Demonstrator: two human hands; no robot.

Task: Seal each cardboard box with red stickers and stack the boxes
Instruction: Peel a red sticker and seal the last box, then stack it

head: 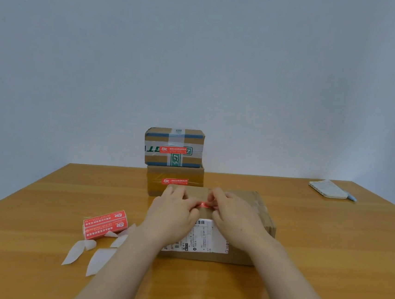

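Left hand (173, 212) and right hand (235, 218) each pinched an end of a red sticker (204, 205) against the top of the near cardboard box (259, 210). Its white shipping label (203, 239) had a barcode; the text was unreadable. Behind it, the taped box (174, 138) sat on the plain box (175, 190), both stickered, and the tape showed "TT" and a green "G". Sticker pad (105, 223) and backing strips (100, 259) lay to the left on the table (326, 258).
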